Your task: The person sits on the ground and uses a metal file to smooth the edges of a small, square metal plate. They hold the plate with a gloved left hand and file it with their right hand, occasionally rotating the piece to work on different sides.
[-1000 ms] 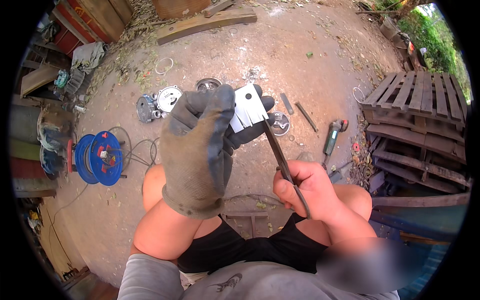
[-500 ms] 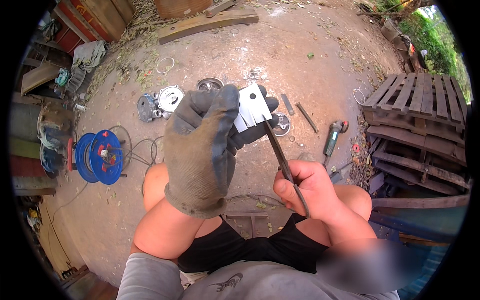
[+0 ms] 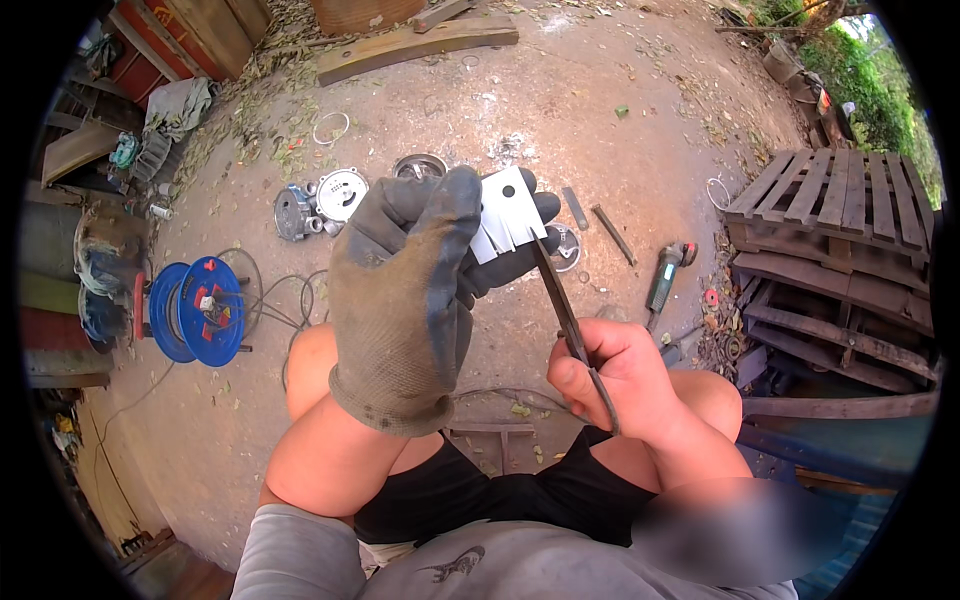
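Observation:
My left hand [image 3: 405, 290], in a grey-brown work glove with dark fingertips, is closed on a small white sheet piece [image 3: 513, 200]. A round dark hole shows near its top, and narrow slits run up from its lower edge. My bare right hand [image 3: 620, 375] is closed round the handles of dark metal scissors [image 3: 560, 300]. Their narrow blades point up and left, with the tip at the white piece's lower right edge. Dark gloved fingertips of the left hand lie behind the piece. Part of the scissor handles is hidden by my right fingers.
Beyond my hands lie grey metal housings [image 3: 293, 212], a round white metal cover [image 3: 342, 195] and a flat metal bar [image 3: 575, 208]. An angle grinder [image 3: 665, 280] rests to the right, near stacked wooden pallets [image 3: 835, 200]. A blue cable reel [image 3: 212, 312] stands at left.
The white piece has shifted very slightly to the right in my left hand's grip. The scissor tip stays at its lower edge, and both hands keep nearly the same place.

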A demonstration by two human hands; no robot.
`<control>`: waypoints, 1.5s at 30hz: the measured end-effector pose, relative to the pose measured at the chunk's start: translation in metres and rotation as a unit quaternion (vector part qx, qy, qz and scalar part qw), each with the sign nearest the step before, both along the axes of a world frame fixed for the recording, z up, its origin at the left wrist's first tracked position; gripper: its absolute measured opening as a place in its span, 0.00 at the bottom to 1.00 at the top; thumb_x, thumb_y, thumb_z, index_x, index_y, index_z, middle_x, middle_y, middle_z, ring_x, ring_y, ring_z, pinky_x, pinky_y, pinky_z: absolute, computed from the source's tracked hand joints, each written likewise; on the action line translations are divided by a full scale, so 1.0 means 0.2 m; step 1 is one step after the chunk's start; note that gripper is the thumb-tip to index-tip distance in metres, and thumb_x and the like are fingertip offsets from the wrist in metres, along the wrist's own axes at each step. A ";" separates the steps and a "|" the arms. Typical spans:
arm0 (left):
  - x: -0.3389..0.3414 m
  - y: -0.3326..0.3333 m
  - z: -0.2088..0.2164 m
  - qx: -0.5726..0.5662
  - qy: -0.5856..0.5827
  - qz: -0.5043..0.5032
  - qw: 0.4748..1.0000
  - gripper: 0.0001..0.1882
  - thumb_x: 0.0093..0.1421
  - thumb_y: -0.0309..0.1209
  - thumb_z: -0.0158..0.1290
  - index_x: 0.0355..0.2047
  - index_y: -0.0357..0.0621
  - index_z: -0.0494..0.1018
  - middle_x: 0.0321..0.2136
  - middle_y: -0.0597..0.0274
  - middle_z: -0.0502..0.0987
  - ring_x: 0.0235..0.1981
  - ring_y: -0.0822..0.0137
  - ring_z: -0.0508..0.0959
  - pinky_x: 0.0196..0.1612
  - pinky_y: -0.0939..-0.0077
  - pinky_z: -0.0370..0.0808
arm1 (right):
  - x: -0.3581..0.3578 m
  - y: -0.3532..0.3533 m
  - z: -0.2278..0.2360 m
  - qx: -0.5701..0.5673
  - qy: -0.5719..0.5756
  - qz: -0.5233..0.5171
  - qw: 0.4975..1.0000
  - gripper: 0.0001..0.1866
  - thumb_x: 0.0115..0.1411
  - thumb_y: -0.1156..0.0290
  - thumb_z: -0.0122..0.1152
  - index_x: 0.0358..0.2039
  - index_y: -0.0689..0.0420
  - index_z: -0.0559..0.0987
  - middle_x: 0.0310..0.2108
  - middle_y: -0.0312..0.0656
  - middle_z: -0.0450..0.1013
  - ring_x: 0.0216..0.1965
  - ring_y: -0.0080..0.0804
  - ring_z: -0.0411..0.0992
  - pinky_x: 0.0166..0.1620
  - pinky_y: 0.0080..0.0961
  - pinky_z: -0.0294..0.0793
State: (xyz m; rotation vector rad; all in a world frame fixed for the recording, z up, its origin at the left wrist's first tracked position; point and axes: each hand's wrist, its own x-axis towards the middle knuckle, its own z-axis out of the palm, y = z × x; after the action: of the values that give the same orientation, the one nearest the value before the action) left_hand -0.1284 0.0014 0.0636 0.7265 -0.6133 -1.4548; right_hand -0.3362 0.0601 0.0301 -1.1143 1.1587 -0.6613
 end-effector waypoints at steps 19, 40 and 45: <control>0.01 0.01 -0.04 0.003 -0.043 0.009 0.999 0.11 0.77 0.32 0.52 0.44 0.33 0.76 0.47 0.42 0.84 0.49 0.45 0.87 0.52 0.46 0.89 | -0.01 0.00 -0.02 0.003 -0.026 0.003 1.000 0.19 0.66 0.57 0.77 0.29 0.59 0.81 0.16 0.26 0.68 0.21 0.11 0.64 0.23 0.18 0.61; 0.01 0.00 -0.07 -0.014 -0.049 -0.009 0.999 0.12 0.76 0.33 0.53 0.46 0.33 0.76 0.48 0.40 0.83 0.50 0.42 0.86 0.53 0.45 0.88 | 0.01 0.00 0.01 0.022 -0.040 0.000 0.999 0.19 0.68 0.58 0.75 0.30 0.59 0.81 0.16 0.27 0.69 0.19 0.12 0.64 0.21 0.17 0.59; 0.01 0.00 -0.05 0.028 -0.067 0.006 0.997 0.12 0.76 0.33 0.52 0.46 0.33 0.76 0.48 0.40 0.83 0.51 0.42 0.86 0.53 0.44 0.88 | 0.00 0.00 0.00 0.023 -0.045 -0.006 0.999 0.19 0.67 0.58 0.76 0.29 0.59 0.80 0.16 0.28 0.69 0.18 0.12 0.64 0.20 0.18 0.59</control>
State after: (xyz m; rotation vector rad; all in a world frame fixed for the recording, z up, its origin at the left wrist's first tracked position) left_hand -0.1267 0.0022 0.0537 0.8755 -0.6709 -1.4242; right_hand -0.3353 0.0606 0.0305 -1.0288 1.1000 -0.6837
